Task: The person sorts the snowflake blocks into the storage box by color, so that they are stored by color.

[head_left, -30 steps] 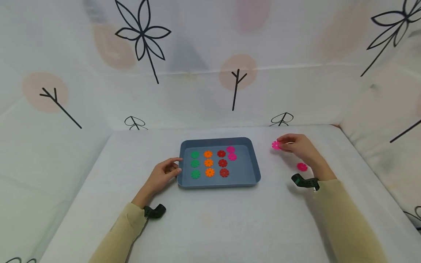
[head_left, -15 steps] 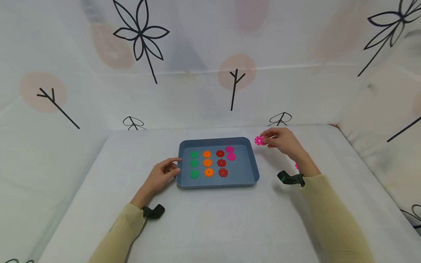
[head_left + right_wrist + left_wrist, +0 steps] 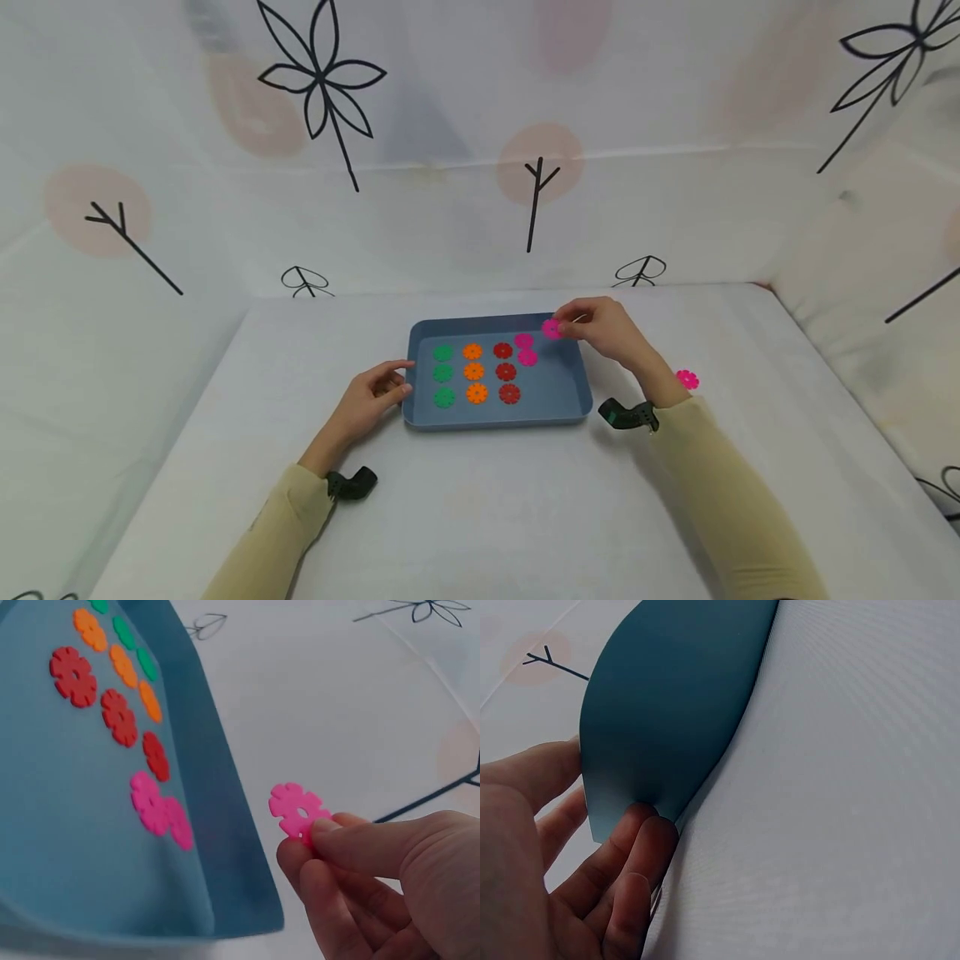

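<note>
My right hand (image 3: 602, 327) pinches a pink notched plastic disc (image 3: 551, 328) between thumb and fingertips, above the far right part of a blue-grey tray (image 3: 557, 400). In the right wrist view that disc (image 3: 289, 801) stands tilted near the tray's wall, its lower edge covered by the thumb. My left hand (image 3: 369, 400) touches the tray's left side, fingers loosely bent; the left wrist view has fingertips against the outer wall (image 3: 667, 712). Inside the tray lie columns of green discs (image 3: 444, 372), orange discs (image 3: 473, 372) and red discs (image 3: 506, 372), plus two overlapping pink discs (image 3: 527, 357).
Another pink disc (image 3: 687, 379) lies on the white tabletop (image 3: 480, 500), right of the tray and beyond the right forearm. A white cloth printed with plants (image 3: 420, 225) rises behind and on both sides of the table.
My right hand has moved left with the pink disc, from over the table to over the tray's far right. The left hand keeps its place at the tray.
</note>
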Demonstrator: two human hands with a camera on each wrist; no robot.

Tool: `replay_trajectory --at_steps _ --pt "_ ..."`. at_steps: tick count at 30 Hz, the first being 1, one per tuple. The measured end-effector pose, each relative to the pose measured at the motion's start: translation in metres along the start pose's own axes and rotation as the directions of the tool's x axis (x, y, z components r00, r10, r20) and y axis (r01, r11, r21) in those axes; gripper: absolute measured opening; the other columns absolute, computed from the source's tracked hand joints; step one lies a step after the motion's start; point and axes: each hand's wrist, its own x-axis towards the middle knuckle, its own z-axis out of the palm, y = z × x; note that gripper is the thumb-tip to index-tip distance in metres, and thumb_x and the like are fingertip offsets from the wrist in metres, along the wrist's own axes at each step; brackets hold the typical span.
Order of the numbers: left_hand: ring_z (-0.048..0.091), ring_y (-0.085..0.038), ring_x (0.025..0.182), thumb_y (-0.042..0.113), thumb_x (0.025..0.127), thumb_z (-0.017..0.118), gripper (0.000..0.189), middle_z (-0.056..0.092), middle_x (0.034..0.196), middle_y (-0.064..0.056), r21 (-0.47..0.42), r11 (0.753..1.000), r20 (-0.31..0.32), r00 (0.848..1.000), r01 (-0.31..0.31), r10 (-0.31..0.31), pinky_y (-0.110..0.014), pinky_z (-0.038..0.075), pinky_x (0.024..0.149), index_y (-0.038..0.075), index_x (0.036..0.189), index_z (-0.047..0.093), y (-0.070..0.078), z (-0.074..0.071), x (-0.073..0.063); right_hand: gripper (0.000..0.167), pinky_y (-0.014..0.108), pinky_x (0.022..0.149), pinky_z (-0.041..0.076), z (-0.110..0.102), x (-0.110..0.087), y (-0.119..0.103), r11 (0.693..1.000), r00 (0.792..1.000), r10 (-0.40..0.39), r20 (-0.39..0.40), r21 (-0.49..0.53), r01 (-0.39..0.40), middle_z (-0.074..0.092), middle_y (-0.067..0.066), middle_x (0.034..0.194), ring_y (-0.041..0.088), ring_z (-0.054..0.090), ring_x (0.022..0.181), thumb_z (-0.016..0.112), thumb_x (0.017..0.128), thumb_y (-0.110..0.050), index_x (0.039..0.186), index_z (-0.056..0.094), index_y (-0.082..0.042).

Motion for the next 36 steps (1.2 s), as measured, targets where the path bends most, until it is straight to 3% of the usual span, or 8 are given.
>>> replay_trajectory --at_steps 10,22,26,36 --pt "0.062 -0.036 0.081 0.009 0.098 0.065 0.040 0.064 0.097 -0.014 0.005 1.000 -0.007 1.000 0.005 -0.005 -0.026 0.048 0.070 -0.004 0.134 0.058 -0.002 0.000 0.000 0.016 0.038 0.081 0.051 0.022 0.009 -0.008 0.997 0.996 -0.073 0.057 0.008 0.073 0.070 0.009 0.102 0.026 0.062 0.092 0.070 0.093 -0.009 0.108 0.074 -0.006" --pt "0.061 -0.026 0.080 0.011 0.098 0.065 0.040 0.064 0.098 -0.012 0.008 1.000 -0.004 1.000 0.014 -0.014 -0.027 0.048 0.070 -0.003 0.135 0.058 0.000 0.000 0.000 0.018 0.040 0.083 0.051 0.031 0.013 -0.002 0.999 0.990 -0.007 0.144 -0.038 0.012 0.067 0.010 0.104 0.024 0.063 0.088 0.064 0.097 -0.010 0.114 0.072 -0.007" --pt "0.061 -0.028 0.080 0.011 0.098 0.065 0.040 0.064 0.098 -0.012 0.007 1.000 -0.005 1.000 0.013 -0.013 -0.027 0.048 0.070 -0.003 0.135 0.058 0.001 0.000 0.000 0.021 0.044 0.089 0.048 0.030 0.015 -0.002 0.998 0.984 0.030 0.178 -0.053 -0.020 0.067 0.012 0.110 0.026 0.062 0.093 0.063 0.098 -0.009 0.116 0.071 -0.005" --pt "0.062 -0.033 0.081 0.011 0.098 0.065 0.040 0.064 0.097 -0.012 0.011 1.000 0.000 1.000 0.006 -0.006 -0.027 0.048 0.070 -0.003 0.135 0.057 -0.001 0.000 0.000 0.013 0.040 0.084 0.048 0.035 0.021 -0.001 0.990 0.970 0.004 0.245 -0.138 0.031 0.071 0.006 0.103 0.024 0.059 0.093 0.070 0.093 -0.008 0.104 0.076 -0.006"
